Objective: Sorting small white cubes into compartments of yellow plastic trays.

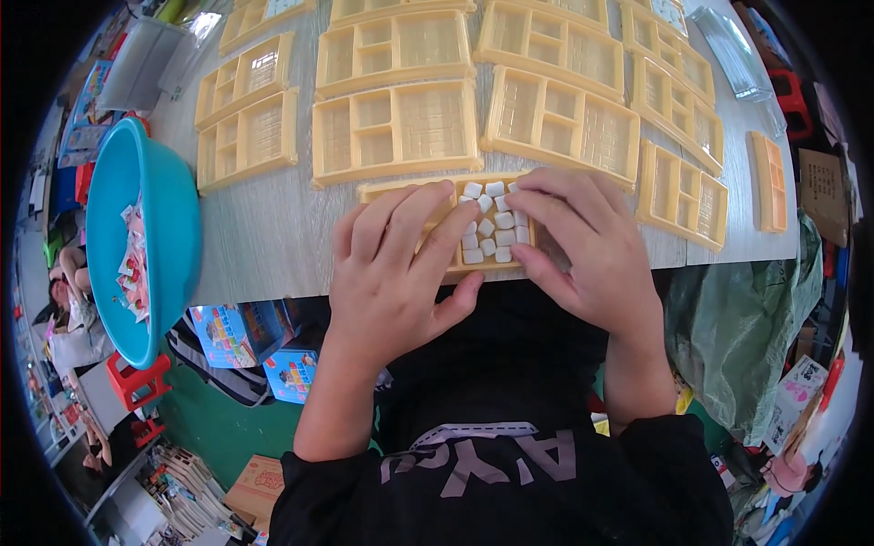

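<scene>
A pale yellow plastic tray [381, 193] with compartments lies at the table's front edge, partly hidden under my hands. Its right compartment holds several small white rounded blocks [486, 227], lying in rough rows with small gaps. My left hand [393, 259] is over the tray's left part, fingers spread, its index fingertip touching a block at the compartment's left side. My right hand [587, 241] is at the right side, fingers apart. Its index finger reaches the upper right blocks and its thumb touches the lower right corner. Neither hand grips a block.
Several similar yellow trays [395, 129] stand in rows beyond my hands. At the left is a turquoise basin [182, 227] with small printed packets [134, 259]. Clear plastic sleeves [734, 55] lie at the far right, near an orange tray [772, 182]. A green plastic bag [737, 337] hangs below the right edge.
</scene>
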Motion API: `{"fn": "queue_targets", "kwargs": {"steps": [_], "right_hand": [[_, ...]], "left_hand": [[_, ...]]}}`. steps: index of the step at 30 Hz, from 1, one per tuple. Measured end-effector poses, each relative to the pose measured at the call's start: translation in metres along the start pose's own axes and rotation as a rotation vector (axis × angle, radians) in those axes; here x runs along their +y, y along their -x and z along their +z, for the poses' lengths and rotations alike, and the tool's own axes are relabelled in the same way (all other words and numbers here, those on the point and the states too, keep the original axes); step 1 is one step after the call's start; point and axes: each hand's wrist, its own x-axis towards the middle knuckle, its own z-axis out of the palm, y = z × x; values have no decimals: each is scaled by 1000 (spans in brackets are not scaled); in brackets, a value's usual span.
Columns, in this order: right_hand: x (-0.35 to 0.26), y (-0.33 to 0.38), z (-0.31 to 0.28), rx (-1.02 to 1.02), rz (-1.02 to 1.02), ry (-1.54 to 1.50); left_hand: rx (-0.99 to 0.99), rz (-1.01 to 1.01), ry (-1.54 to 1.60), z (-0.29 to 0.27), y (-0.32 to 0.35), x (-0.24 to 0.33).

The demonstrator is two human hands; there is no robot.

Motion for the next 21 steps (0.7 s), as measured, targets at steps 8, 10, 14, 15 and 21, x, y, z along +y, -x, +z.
{"fn": "queue_targets", "kwargs": {"steps": [8,10,14,15,21], "right_hand": [[-2,1,1,-3,-17,13],[-1,1,1,-3,-20,17],[-1,3,0,5,-30,29],[-1,3,0,18,-30,33],[-1,3,0,42,-28,16]], "left_hand": [[-11,-3,40,0,-2,1],[-19,-1,0,-1,-1,1],[-12,1,-1,0,0,1],[4,0,16,0,0,1],[18,-2,38,1,0,1]]}}
